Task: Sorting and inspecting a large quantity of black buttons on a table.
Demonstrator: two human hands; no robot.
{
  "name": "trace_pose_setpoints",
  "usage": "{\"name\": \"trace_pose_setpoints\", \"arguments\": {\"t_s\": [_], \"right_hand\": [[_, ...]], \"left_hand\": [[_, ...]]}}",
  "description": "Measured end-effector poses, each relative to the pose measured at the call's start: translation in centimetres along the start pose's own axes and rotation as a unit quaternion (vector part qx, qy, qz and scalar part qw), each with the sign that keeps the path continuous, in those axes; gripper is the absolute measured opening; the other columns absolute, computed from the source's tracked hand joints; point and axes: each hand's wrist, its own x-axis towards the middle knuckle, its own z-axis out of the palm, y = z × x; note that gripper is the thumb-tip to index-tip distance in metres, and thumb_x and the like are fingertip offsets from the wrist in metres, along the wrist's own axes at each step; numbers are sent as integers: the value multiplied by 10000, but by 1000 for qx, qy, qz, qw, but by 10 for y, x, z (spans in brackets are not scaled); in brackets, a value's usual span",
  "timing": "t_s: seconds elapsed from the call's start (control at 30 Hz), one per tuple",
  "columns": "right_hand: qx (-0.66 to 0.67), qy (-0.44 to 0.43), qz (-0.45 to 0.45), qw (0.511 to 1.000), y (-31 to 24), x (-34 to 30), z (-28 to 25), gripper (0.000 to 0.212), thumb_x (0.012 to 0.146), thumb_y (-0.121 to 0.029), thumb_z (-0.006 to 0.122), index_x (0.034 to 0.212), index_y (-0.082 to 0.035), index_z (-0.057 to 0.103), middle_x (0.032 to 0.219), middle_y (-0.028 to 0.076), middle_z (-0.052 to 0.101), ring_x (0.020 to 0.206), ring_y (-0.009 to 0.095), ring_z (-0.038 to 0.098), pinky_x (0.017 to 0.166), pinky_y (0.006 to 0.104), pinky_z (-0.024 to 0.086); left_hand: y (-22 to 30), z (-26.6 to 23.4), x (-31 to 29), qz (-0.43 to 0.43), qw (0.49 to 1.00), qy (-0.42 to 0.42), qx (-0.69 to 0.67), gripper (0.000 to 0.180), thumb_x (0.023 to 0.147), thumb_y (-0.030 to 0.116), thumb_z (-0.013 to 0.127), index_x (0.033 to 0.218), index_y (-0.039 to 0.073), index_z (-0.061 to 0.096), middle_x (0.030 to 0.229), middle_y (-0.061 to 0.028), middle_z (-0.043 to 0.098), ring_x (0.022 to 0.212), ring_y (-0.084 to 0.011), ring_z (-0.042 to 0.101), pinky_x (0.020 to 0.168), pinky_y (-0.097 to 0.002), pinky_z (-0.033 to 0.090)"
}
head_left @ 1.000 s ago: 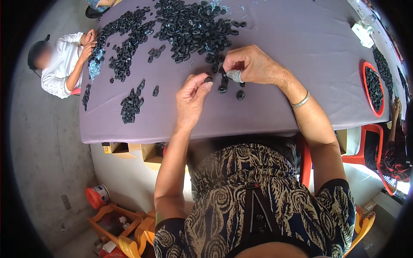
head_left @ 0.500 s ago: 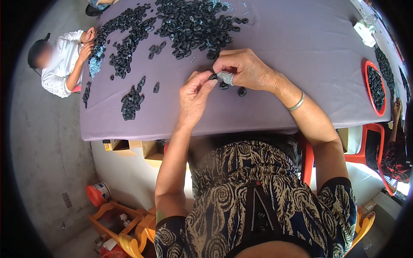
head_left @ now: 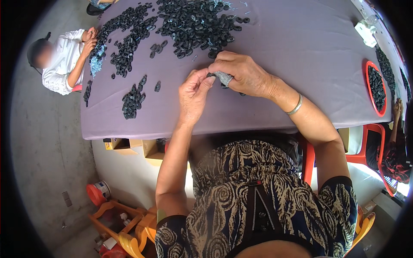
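Note:
My left hand (head_left: 192,93) pinches a small black ribbed piece (head_left: 211,75) between thumb and fingertips. Against that piece, my right hand (head_left: 248,76) is closed, with its fingertips meeting the left ones; a grey wrap (head_left: 223,78) covers one of its digits. Whether the right fingers hold something small of their own is hidden. Two more black pieces lie partly covered under the right hand. Just beyond my hands spreads a large heap of similar black pieces (head_left: 189,28). A smaller cluster (head_left: 132,104) sits left of my left hand.
A purple cloth (head_left: 275,114) covers the table. Silvery-blue slivers (head_left: 96,62) lie by a person in white (head_left: 62,64) at the left. On the right are a red basin (head_left: 369,92) of black pieces, a white packet (head_left: 365,33) and another person's hand (head_left: 398,107).
My right hand has shifted slightly left and turned closer over my left fingertips, covering more of the loose pieces beneath it. The left hand still pinches the black piece.

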Motion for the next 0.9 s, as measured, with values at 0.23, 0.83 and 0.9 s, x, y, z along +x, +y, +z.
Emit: {"name": "trace_pose_setpoints", "arguments": {"t_s": [0.23, 0.83, 0.9], "right_hand": [[-46, 83, -14, 995, 2, 3, -2, 355, 722, 86, 619, 1050, -48, 606, 888, 110, 595, 819, 313, 596, 711, 349, 515], [-16, -165, 102, 981, 11, -27, -48, 144, 746, 10, 656, 881, -37, 645, 798, 60, 573, 792, 269, 591, 709, 379, 475], [-104, -178, 36, 978, 11, -29, -46, 228, 696, 42, 647, 912, -29, 627, 818, 75, 545, 826, 282, 567, 703, 387, 481]], "left_hand": [[-2, -1, 0, -17, 1000, 20, -9, 182, 890, -1, 623, 1065, -51, 623, 888, 8, 535, 756, -68, 497, 702, -200, 440], [1, 1, 2, -35, 999, 26, -13, 174, 892, 22, 636, 1060, -25, 633, 862, 14, 534, 742, -65, 494, 678, -200, 432], [1, 3, 2, -33, 999, 25, -17, 173, 891, 17, 636, 1059, -26, 634, 858, 16, 529, 743, -62, 491, 679, -198, 431]]}}
